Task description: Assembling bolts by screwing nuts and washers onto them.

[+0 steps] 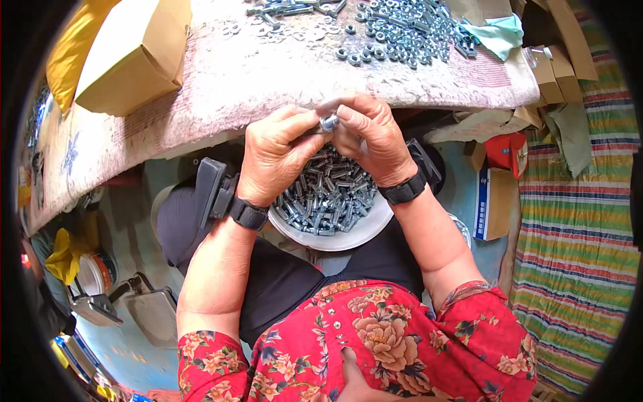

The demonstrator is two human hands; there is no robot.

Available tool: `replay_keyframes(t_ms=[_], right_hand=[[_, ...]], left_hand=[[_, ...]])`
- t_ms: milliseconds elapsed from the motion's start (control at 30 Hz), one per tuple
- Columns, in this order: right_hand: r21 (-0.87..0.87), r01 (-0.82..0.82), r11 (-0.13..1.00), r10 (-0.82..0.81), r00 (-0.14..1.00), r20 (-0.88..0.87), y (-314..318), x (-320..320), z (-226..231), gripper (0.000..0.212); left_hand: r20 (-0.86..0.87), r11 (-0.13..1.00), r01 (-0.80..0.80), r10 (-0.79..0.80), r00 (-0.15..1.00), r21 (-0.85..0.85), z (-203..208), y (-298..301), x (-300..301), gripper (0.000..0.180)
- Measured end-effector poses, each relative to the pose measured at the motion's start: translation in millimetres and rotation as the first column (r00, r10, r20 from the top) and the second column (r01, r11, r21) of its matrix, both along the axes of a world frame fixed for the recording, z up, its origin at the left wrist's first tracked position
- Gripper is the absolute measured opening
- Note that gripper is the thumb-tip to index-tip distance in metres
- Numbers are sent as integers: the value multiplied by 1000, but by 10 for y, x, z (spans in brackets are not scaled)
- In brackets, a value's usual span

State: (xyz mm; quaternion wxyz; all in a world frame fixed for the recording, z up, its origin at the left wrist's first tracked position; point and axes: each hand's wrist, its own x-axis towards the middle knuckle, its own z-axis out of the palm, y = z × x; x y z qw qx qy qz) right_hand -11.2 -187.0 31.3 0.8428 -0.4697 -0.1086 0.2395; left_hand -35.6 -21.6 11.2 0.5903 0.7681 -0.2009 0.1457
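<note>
My left hand (281,151) and my right hand (376,141) meet just off the near edge of the table. Thumbs and fingers of both are closed around one small shiny metal bolt (328,123), whose rounded end shows between the fingertips; the rest of it is covered. Beneath the hands, a white bowl (321,245) full of loose metal bolts (328,201) rests between my legs. Farther off on the table lies a heap of metal nuts (408,30), beside scattered flat washers (295,32) and several longer bolts (295,8).
The table has a worn pale cloth (234,87). A cardboard box (137,60) and a yellow bag (77,50) stand at its left, a teal rag (499,35) at its right. Boxes (495,201) sit beside a striped sheet (576,268); a dustpan (151,315) lies on the left floor.
</note>
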Motion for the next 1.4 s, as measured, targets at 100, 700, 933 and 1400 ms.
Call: replay_keyframes(t_ms=[100, 700, 933, 1400], right_hand=[[-10, -24, 1000, 24, 1000, -4, 9, 12, 69, 16], [-597, 481, 642, 375, 482, 792, 17, 820, 333, 16], [-638, 302, 708, 394, 580, 713, 33, 592, 445, 19], [-736, 506, 450, 612, 425, 667, 158, 194, 555, 8]], left_hand=[[-56, 999, -22, 20, 998, -28, 6, -16, 44, 19], [-482, 869, -112, -156, 862, -482, 40, 141, 55, 14], [-443, 903, -28, -183, 878, -429, 20, 91, 112, 20], [10, 985, -102, 104, 994, -140, -113, 196, -81, 17]])
